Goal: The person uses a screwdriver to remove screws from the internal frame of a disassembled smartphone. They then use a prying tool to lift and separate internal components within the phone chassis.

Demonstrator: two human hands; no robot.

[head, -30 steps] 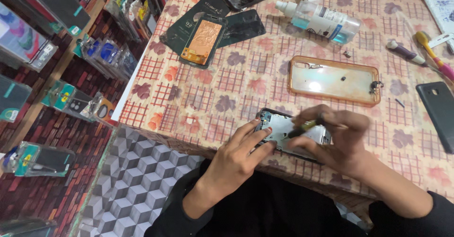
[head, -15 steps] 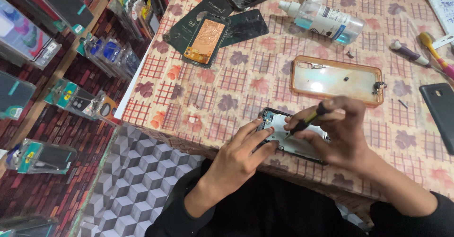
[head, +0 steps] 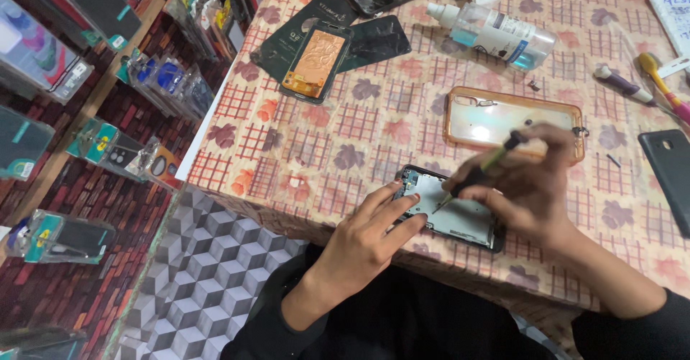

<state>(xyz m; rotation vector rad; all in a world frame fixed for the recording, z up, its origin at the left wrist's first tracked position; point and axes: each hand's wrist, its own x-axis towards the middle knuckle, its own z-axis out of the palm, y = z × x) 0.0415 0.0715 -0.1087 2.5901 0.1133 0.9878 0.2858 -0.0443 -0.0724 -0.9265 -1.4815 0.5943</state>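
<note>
An opened phone (head: 460, 216) with its back off lies near the table's front edge, inner parts showing. My left hand (head: 370, 234) rests on its left end, fingers spread and pressing it down. My right hand (head: 521, 184) grips a thin screwdriver (head: 478, 173), whose tip touches the phone's inside near its upper left part. A clear orange-rimmed phone case (head: 503, 119) lies just beyond my right hand.
On the patterned tablecloth (head: 316, 151) lie a phone frame with a copper-coloured plate (head: 316, 65), dark back covers (head: 377, 40), a liquid bottle (head: 499, 37), a black phone (head: 668, 173) at the right and small tools (head: 625, 83). Packaged accessories (head: 122, 155) hang at the left.
My right hand has lifted and tilted the screwdriver, its handle now higher over the orange case. The left hand stays on the phone.
</note>
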